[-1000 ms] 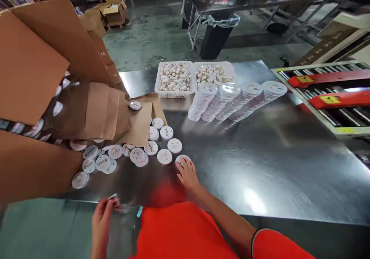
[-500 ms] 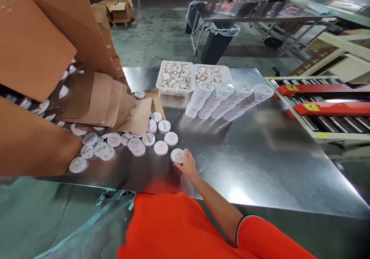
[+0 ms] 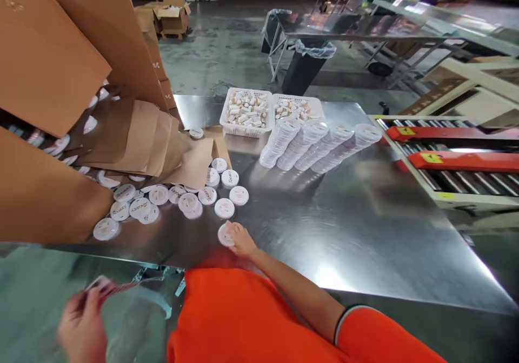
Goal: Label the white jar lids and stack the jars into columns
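My right hand [image 3: 241,240] lies on the steel table with its fingers curled round the edge of a flat round white tub [image 3: 225,235], whose right part the fingers cover. Low on the left, off the table's front edge, my left hand [image 3: 86,320] pinches a thin, strip-like bundle [image 3: 106,288]; motion blur hides what it is exactly. Just beyond the right hand sit two loose white tubs, one nearer [image 3: 224,208] and one farther [image 3: 239,195]. Many more printed tubs [image 3: 140,208] spread leftward, some overlapping, out of a tipped cardboard box [image 3: 48,190].
Two white baskets, a left one [image 3: 245,130] and a right one [image 3: 318,103], hold small white-and-gold pieces at the back. Leaning stacks of clear round plastic pieces [image 3: 316,141] stand before them. A roller conveyor [image 3: 466,182] with red rails adjoins the table [image 3: 324,217] on the right.
My right hand has slid the tub left and toward me, away from the other tubs. My left hand has come into view at lower left, holding the thin bundle.
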Demonstrator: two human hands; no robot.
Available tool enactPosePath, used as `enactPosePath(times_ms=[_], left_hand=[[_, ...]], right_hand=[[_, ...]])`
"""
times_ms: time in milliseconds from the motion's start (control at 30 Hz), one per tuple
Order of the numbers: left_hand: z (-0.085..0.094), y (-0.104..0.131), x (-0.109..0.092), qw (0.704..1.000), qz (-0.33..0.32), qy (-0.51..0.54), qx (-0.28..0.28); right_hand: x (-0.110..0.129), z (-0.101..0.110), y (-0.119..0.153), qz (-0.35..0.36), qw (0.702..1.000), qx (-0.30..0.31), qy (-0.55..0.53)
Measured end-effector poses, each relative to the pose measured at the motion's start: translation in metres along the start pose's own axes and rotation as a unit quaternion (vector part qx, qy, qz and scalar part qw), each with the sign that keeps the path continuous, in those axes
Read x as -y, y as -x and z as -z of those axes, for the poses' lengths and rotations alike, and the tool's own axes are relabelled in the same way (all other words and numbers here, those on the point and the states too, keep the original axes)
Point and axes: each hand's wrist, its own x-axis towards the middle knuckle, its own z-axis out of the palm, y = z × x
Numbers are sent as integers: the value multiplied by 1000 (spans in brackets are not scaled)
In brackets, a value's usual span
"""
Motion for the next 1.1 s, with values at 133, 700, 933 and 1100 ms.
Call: enactPosePath(times_ms=[133,700,933,1100], left_hand=[[-49,25,-1,945,-110,-106,288],[-189,78,39,710,-278,-278,584],[-173,48,52,710,-294,-313,559],[-155,25,61,724,-294,-315,538]], right_hand=[[41,-5,-27,37,999,8,6],[-29,-9,19,106,993,34,47],[-5,-19,9,213,975,55,-8],[19,-20,-9,250,968,38,10]])
